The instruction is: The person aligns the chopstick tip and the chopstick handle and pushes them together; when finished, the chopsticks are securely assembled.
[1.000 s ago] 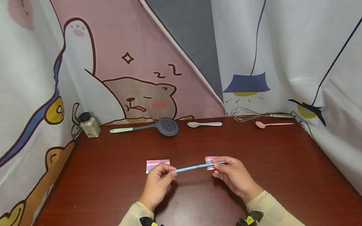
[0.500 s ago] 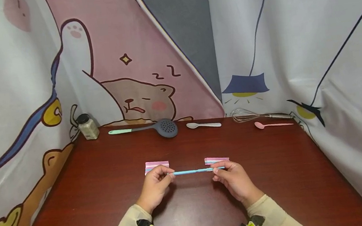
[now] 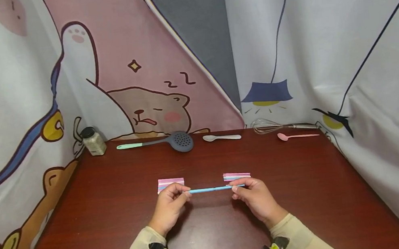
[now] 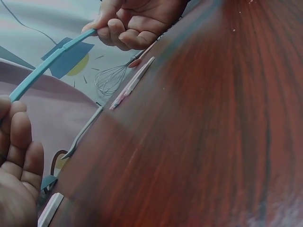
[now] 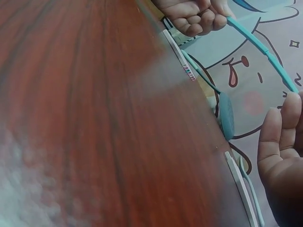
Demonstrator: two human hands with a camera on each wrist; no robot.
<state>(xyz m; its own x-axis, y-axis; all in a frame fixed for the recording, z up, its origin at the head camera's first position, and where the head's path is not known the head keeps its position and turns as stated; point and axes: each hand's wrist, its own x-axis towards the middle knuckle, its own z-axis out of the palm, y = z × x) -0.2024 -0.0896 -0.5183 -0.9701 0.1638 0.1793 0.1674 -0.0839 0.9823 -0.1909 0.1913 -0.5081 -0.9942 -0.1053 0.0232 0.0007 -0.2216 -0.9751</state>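
Note:
A long, thin light-blue straw [image 3: 210, 189] is held level above the table, with a small step or joint near its middle. My left hand [image 3: 169, 204] pinches its left end between thumb and index finger. At the other end, my right hand [image 3: 256, 197] pinches it the same way, a short tip sticking out past the fingers. Behind the left hand lies a flat row of pink, white and blue straws [image 3: 170, 181]. A similar row of straws [image 3: 237, 175] lies behind the right hand. Both wrist views show the straw [image 4: 38, 71] stretching between the two hands.
Along the table's back edge lie a slotted skimmer [image 3: 181, 142], a white spoon [image 3: 222, 137], a whisk [image 3: 269, 126] and a pink spoon [image 3: 297, 135]. A black-lidded jar [image 3: 93, 143] stands at the back left. Printed curtains [image 3: 359, 42] enclose the dark red table [image 3: 210, 229].
The straw has gone from slightly tilted, right end higher, to level, and sits a little closer to me. Both hands keep their pinch. The head view has shifted slightly.

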